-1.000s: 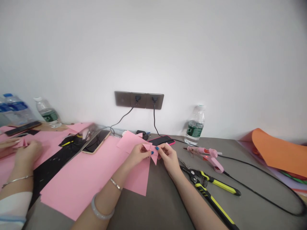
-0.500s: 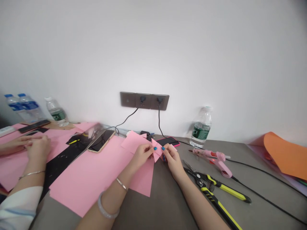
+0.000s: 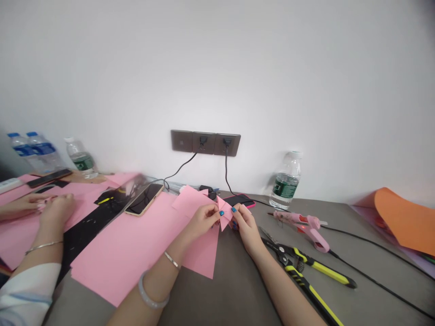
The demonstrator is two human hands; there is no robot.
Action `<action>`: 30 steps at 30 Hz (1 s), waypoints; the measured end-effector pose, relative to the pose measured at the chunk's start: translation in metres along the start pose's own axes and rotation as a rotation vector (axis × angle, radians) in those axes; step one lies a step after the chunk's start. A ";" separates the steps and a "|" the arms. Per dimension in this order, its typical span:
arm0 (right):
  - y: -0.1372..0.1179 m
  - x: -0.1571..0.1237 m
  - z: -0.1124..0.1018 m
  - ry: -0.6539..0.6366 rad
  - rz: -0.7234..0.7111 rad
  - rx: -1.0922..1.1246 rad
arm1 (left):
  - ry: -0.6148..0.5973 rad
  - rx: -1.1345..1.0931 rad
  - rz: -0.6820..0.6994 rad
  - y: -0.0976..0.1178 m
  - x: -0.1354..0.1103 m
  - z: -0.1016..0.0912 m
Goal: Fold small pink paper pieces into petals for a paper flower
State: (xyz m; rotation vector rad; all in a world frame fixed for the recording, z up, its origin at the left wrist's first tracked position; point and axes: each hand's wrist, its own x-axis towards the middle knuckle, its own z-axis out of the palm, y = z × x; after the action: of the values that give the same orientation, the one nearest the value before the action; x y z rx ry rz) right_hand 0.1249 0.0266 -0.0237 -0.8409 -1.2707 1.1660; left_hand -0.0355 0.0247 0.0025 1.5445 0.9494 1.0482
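Note:
A small piece of folded pink paper [image 3: 224, 218] is held up between my two hands, its flaps standing out in points. My left hand [image 3: 205, 219] pinches its left side, thumb toward me. On the right side my right hand [image 3: 244, 222] grips it between thumb and fingers; some fingertips are hidden behind the paper. Large pink sheets [image 3: 136, 244] lie under and left of my left forearm. A smaller pink piece [image 3: 186, 198] rests just behind my left hand. Beyond my right hand lies a phone with a pink case [image 3: 240, 200].
Right of my arm lie yellow-handled pliers [image 3: 322, 268], a pink glue gun [image 3: 306, 222] with its cord, and a water bottle [image 3: 285, 181]. Orange paper [image 3: 404, 222] curls at far right. A gold-edged phone [image 3: 144, 199] lies left. At far left a co-worker's hands [image 3: 56, 208] handle something pink.
The folded paper in my hands has shifted slightly and its flaps sit at a new angle. The co-worker's hands have moved a little, and something pink now shows between them.

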 end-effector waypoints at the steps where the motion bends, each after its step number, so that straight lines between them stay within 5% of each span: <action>1: 0.000 0.000 0.000 -0.009 -0.004 -0.016 | 0.001 0.000 0.003 0.000 0.000 0.000; 20: -0.005 0.001 -0.003 -0.060 -0.122 -0.208 | -0.021 0.006 -0.157 -0.001 0.000 0.001; 30: -0.004 -0.001 0.000 -0.077 -0.033 -0.133 | 0.074 0.032 -0.040 -0.006 0.003 0.001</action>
State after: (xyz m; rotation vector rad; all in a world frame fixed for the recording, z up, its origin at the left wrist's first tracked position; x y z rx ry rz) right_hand 0.1257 0.0244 -0.0200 -0.8754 -1.4330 1.1058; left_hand -0.0342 0.0289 -0.0028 1.5157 1.0485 1.0723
